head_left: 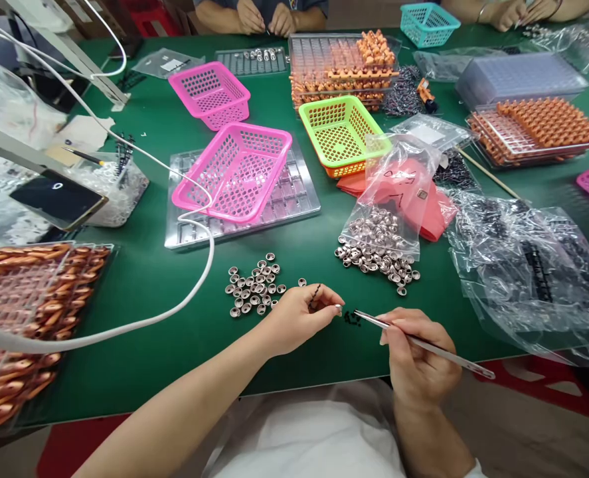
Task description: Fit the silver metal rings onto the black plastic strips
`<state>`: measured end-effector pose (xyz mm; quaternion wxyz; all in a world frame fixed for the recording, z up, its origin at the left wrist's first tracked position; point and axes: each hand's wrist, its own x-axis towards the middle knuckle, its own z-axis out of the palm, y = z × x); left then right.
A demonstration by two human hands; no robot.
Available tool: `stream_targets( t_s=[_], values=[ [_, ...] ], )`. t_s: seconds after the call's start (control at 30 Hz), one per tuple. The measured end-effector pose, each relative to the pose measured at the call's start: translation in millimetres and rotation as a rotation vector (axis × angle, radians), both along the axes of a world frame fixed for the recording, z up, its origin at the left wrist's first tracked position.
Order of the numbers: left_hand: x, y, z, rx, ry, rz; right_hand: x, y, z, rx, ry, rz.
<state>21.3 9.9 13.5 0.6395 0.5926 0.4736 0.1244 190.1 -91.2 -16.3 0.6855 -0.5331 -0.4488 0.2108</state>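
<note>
**Tweezers meet a tiny black part at the table's near edge**

The right hand [416, 362] pinches slim tweezers [423, 344], tips aimed toward ten o'clock at small black bits [352, 318] on the green table [149, 279]. The left hand [301, 317] pinches a dark strand-like piece [315, 295] beside them, steadying it within tweezer reach. At eleven o'clock, loose metal caps [253, 287] lie handy; at one o'clock, more spill from a plastic bag [388, 212].

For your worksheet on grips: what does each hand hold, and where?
Right hand holds tweezers near mid-length; left hand pinches a small black part at its fingertips.

Assembly workshop, green worktable [139, 279], parts trays [533, 129], baskets [234, 169]
</note>
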Motion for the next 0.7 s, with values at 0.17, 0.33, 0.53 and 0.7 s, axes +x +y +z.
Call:
stream_targets(
  t_s=[0.17,0.33,0.53,0.7],
  values=[
    [-0.2,-1.0,5.6,-0.054,-0.094,-0.003,-9.7,3.0,6.7,-0.001,-0.048,0.097],
    [-7.7,3.5,1.9,-0.403,-0.346,-0.067,-14.5,8.4,9.3,0.02,-0.085,0.193],
    [-10.3,5.7,-2.4,-0.539,-0.42,-0.017,-16.2,12.4,10.2,0.005,-0.079,0.158],
    [-9.3,4.5,4.8,-0.54,-0.372,-0.007,-7.7,16.2,23.2,0.071,-0.15,0.101]
  ],
)
